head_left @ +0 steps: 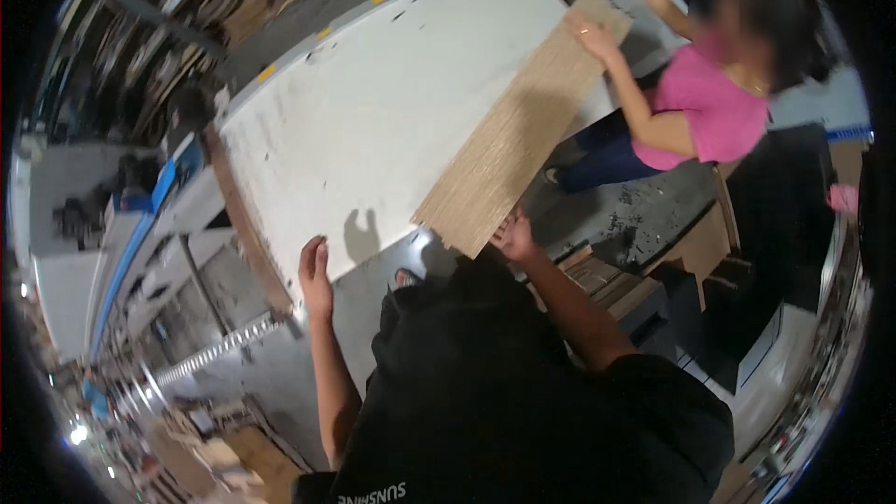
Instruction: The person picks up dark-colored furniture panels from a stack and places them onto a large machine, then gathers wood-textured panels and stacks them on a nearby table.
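A long light-brown wood-grain plank (523, 126) slants across the right side of a white-topped table (373, 121), its near end reaching past the table's edge toward me. My right hand (513, 235) is at the plank's near right edge, with the fingers against it and partly hidden by it. My left hand (315, 271) is raised beside the table's near edge, empty, fingers up and apart, and its shadow falls on the white top. At the far end, a co-worker's hand (593, 37) rests on the plank.
A co-worker in a pink shirt (700, 107) stands right of the table. Brown boards (607, 285) and a black panel (779, 215) are to my right. A machine with a blue edge (126, 261) stands left. Wood pieces (229, 457) lie at lower left.
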A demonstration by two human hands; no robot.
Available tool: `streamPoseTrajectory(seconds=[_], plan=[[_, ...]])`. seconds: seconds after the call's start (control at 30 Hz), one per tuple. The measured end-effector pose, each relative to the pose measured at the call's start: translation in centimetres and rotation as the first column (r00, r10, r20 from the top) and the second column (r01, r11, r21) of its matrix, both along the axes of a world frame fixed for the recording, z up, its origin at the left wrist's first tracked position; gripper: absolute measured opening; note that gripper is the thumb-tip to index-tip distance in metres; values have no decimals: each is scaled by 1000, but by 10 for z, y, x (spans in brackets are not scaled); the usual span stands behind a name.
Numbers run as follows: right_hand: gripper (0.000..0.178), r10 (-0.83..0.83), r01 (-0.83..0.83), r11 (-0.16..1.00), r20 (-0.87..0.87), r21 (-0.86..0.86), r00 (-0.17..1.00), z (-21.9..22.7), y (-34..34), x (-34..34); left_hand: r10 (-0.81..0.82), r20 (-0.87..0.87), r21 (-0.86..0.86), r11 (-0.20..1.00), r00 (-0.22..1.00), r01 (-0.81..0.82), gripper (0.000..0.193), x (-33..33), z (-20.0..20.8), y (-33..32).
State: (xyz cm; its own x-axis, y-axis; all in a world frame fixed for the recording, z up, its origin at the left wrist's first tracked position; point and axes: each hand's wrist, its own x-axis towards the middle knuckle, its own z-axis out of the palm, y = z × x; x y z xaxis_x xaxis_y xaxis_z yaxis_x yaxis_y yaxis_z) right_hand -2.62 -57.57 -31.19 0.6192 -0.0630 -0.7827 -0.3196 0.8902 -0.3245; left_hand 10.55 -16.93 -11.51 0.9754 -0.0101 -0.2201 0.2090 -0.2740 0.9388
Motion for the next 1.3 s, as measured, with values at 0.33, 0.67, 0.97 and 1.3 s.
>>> streamPoseTrajectory(seconds=[0.33,0.67,0.97,1.3], plan=[[107,-106,101,982,25,159,994,10,-8,2,27,-803,-391,730,595,-561,131,-91,-119,-96],[115,-11,3,998,132,60,991,30,-21,12,-154,-690,-680,473,707,-560,120,-66,-98,-224],[118,-26,12,993,111,118,994,31,-23,9,151,-628,-604,524,763,-601,110,-54,-109,-200],[108,-25,6,986,114,167,993,28,-18,15,-87,-472,-655,701,877,-283,99,-56,-112,-204]])
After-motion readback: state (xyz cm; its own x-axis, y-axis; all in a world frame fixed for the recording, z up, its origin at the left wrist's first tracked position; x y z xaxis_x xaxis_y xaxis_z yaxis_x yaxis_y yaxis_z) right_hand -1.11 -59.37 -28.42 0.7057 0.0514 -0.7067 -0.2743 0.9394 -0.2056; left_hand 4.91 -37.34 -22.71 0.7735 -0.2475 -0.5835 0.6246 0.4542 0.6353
